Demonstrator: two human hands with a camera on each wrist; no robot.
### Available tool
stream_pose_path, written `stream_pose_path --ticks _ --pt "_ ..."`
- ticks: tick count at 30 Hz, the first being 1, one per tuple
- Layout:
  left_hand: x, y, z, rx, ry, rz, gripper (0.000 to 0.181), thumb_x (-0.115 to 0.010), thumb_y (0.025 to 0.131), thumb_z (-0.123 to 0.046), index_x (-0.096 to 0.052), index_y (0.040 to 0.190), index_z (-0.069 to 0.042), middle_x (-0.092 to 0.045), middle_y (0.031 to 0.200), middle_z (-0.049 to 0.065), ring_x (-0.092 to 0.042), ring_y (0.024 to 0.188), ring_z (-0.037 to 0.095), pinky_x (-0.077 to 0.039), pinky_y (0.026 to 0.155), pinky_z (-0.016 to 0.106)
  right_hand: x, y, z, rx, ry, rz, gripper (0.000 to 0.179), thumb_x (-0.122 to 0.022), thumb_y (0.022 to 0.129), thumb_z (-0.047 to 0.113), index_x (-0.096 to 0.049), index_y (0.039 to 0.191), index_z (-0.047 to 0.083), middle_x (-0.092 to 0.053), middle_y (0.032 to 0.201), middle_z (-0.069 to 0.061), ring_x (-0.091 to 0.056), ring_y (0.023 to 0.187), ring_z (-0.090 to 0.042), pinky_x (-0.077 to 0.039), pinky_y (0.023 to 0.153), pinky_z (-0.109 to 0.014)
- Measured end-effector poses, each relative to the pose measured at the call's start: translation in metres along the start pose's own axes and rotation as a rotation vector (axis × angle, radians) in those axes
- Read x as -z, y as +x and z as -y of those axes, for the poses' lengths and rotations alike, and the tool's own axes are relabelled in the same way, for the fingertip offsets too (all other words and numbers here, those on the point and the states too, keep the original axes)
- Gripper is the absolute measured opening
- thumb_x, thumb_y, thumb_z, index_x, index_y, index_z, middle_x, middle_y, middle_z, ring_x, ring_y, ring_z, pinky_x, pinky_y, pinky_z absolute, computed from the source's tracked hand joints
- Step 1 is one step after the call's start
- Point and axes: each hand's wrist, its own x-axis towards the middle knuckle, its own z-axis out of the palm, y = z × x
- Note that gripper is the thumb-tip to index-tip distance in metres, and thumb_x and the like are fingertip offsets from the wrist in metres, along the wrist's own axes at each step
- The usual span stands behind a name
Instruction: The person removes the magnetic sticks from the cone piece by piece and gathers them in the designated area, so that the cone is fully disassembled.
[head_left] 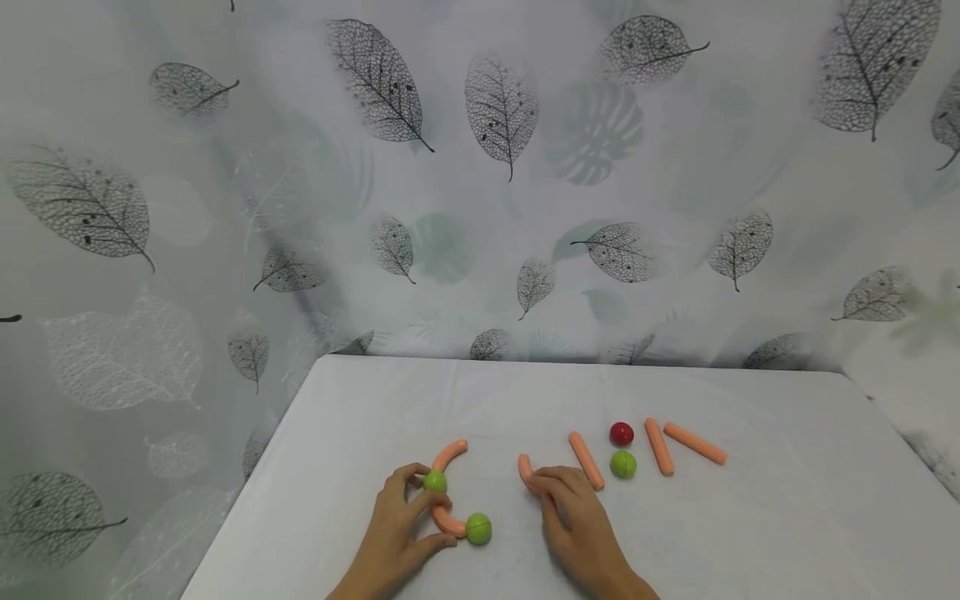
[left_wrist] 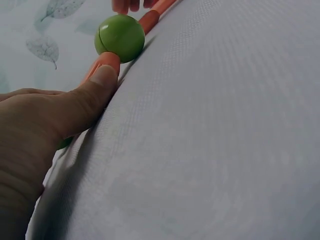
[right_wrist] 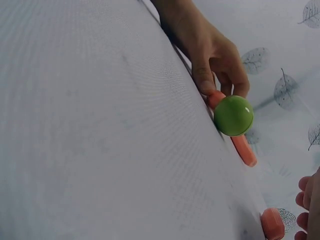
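At the left of the white table, my left hand (head_left: 397, 521) holds a curved orange stick (head_left: 447, 523), its thumb on it in the left wrist view. This stick runs between two green balls, a front one (head_left: 478, 529) and a back one (head_left: 435, 482), which the fingers touch. Beyond the back ball lies another curved orange stick (head_left: 450, 453). My right hand (head_left: 577, 521) has its fingertips on a third curved orange stick (head_left: 524, 467) on the table, pinching its near end. The fingers partly hide that end.
Right of the right hand lie straight orange sticks, one close by (head_left: 587, 460), one upright in view (head_left: 659, 447) and one slanting (head_left: 696, 443). A red ball (head_left: 622, 433) and a green ball (head_left: 623, 464) sit among them. A leaf-patterned curtain (head_left: 465, 250) hangs behind the table (head_left: 787, 500).
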Motion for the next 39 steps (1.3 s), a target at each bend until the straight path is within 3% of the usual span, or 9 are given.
stream_pose_path --ticks 4,9,14,18,22,29,35,39 --pt "-0.0004 0.0015 0.0007 -0.009 0.014 0.011 0.044 -0.086 0.064 -0.056 -0.071 0.102 -0.039 -0.055 0.136 0.006 -0.050 0.109 0.012 -0.041 0.087 0.039 0.0007 -0.0008 -0.0003 0.110 0.123 0.018 0.041 -0.067 0.088 -0.015 -0.074 0.117 0.013 -0.066 0.123 0.007 -0.060 0.115 -0.010 -0.042 0.104 -0.006" --pt "-0.0010 0.0015 0.0014 -0.046 0.027 0.006 0.041 -0.085 0.066 -0.057 -0.073 0.102 -0.039 -0.056 0.130 0.005 -0.049 0.101 0.005 -0.041 0.082 0.034 -0.0001 -0.0021 0.0019 0.237 0.234 0.136 0.039 -0.068 0.093 -0.008 -0.070 0.125 0.014 -0.065 0.129 0.001 -0.060 0.119 -0.011 -0.044 0.106 -0.012" --pt "-0.0005 0.0009 0.0008 -0.086 -0.012 0.002 0.035 -0.083 0.071 -0.050 -0.077 0.104 -0.038 -0.057 0.125 0.002 -0.049 0.097 0.004 -0.039 0.078 0.028 -0.0013 -0.0037 0.0040 0.204 0.279 0.346 0.034 -0.066 0.103 0.014 -0.063 0.136 0.019 -0.062 0.138 0.002 -0.058 0.126 -0.010 -0.053 0.100 -0.024" --pt "0.0001 -0.0002 0.0003 -0.094 -0.048 0.015 0.032 -0.083 0.075 -0.044 -0.079 0.107 -0.039 -0.057 0.123 -0.002 -0.048 0.096 0.004 -0.039 0.077 0.027 -0.0015 -0.0041 0.0048 0.197 0.279 0.451 0.037 -0.065 0.104 0.022 -0.059 0.141 0.022 -0.061 0.141 0.007 -0.057 0.132 -0.012 -0.052 0.107 -0.032" --pt "0.0005 -0.0016 -0.0007 -0.084 -0.049 0.024 0.034 -0.084 0.075 -0.043 -0.079 0.108 -0.042 -0.057 0.125 -0.003 -0.048 0.098 0.006 -0.038 0.078 0.028 -0.0027 -0.0045 0.0047 0.233 0.274 0.468 0.038 -0.066 0.104 0.022 -0.059 0.141 0.020 -0.061 0.141 0.010 -0.058 0.132 -0.011 -0.051 0.110 -0.032" --pt "0.0006 -0.0010 -0.0041 -0.065 -0.032 0.048 0.030 -0.083 0.076 -0.047 -0.077 0.105 -0.045 -0.059 0.131 0.004 -0.054 0.112 0.017 -0.043 0.087 0.038 -0.0045 -0.0063 0.0029 0.293 0.249 0.436 0.040 -0.067 0.102 0.018 -0.059 0.142 0.019 -0.059 0.137 0.007 -0.060 0.124 -0.010 -0.055 0.103 -0.030" --pt "0.0017 0.0014 -0.0053 -0.056 -0.029 0.056 0.029 -0.085 0.074 -0.045 -0.076 0.102 -0.044 -0.059 0.136 0.009 -0.057 0.122 0.025 -0.047 0.092 0.049 -0.0051 -0.0044 0.0045 0.271 0.244 0.441 0.039 -0.069 0.101 0.018 -0.061 0.140 0.023 -0.058 0.135 0.011 -0.061 0.121 -0.008 -0.056 0.101 -0.028" --pt "0.0033 0.0015 -0.0062 -0.042 -0.050 0.070 0.031 -0.087 0.074 -0.043 -0.076 0.103 -0.043 -0.058 0.137 0.009 -0.056 0.123 0.027 -0.046 0.094 0.051 -0.0052 -0.0044 0.0049 0.243 0.268 0.454 0.036 -0.070 0.101 0.019 -0.062 0.136 0.025 -0.058 0.134 0.013 -0.061 0.120 -0.007 -0.056 0.101 -0.027"
